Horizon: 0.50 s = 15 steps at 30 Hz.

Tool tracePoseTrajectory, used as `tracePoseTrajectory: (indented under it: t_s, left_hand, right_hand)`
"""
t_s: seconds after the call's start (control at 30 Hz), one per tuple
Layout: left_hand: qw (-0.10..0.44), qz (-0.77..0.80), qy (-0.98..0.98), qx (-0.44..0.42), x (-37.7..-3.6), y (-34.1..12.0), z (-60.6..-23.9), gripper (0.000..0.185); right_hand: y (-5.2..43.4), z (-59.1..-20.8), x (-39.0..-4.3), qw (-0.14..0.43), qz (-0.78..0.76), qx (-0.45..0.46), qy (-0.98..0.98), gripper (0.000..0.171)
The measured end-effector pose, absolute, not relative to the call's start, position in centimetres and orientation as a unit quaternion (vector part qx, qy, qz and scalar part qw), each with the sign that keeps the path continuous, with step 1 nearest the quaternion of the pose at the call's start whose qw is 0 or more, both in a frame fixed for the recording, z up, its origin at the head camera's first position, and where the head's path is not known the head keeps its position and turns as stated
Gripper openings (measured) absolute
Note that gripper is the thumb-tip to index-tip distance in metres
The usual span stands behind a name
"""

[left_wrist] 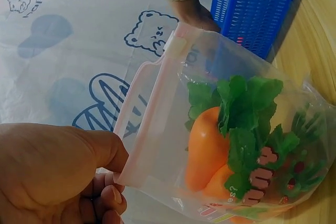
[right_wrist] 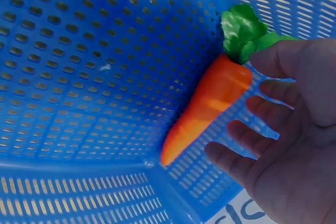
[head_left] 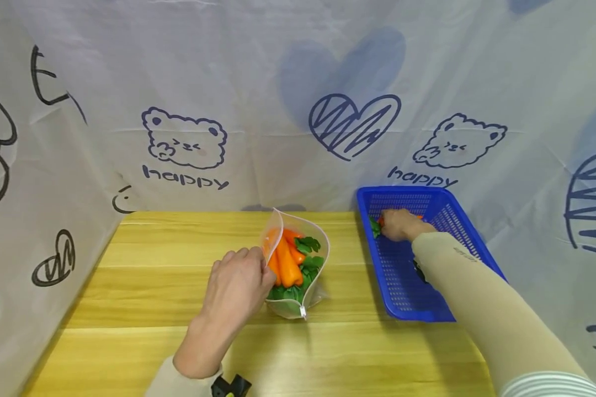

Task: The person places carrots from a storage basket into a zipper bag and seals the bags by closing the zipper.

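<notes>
My left hand (head_left: 240, 286) pinches the pink-edged rim of a clear zipper bag (head_left: 287, 311) between thumb and fingers. The bag's mouth gapes, and a white slider (head_left: 303, 312) sits at its near corner. Inside are several orange carrots (head_left: 289, 267) with green leaves (left_wrist: 252, 98). Over on the right, my right hand (head_left: 402, 225) reaches into a blue plastic basket (head_left: 374, 270). Its fingers are spread beside an orange carrot (right_wrist: 210, 103) on the basket floor, the thumb close to the green top (right_wrist: 242, 30); whether it touches the leaves I cannot tell.
Bag and basket stand on a yellow wooden table (head_left: 154, 264). Behind and beside it hangs a white cloth (head_left: 263, 165) printed with bears and hearts. The basket's perforated walls rise around my right hand.
</notes>
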<state>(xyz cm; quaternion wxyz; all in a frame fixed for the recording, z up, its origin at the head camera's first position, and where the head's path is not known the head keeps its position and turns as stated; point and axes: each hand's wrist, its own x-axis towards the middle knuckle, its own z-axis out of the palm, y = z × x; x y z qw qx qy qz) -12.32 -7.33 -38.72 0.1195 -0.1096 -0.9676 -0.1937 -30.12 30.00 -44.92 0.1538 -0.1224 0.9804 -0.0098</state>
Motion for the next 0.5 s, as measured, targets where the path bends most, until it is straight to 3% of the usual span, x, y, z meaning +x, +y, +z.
tracePoseTrajectory:
  t_s: [0.27, 0.5]
  left_hand:
    - [0.101, -0.207, -0.967, -0.111, -12.3, -7.2, -39.0, 0.015]
    - [0.081, -0.214, -0.967, -0.111, -12.3, -7.2, -39.2, 0.016]
  right_hand:
    - [29.8, -45.5, -29.4, 0.170, 0.022, -0.140, 0.975, 0.051]
    - [30.3, -45.6, -28.7, 0.180, 0.008, -0.135, 0.974, 0.033]
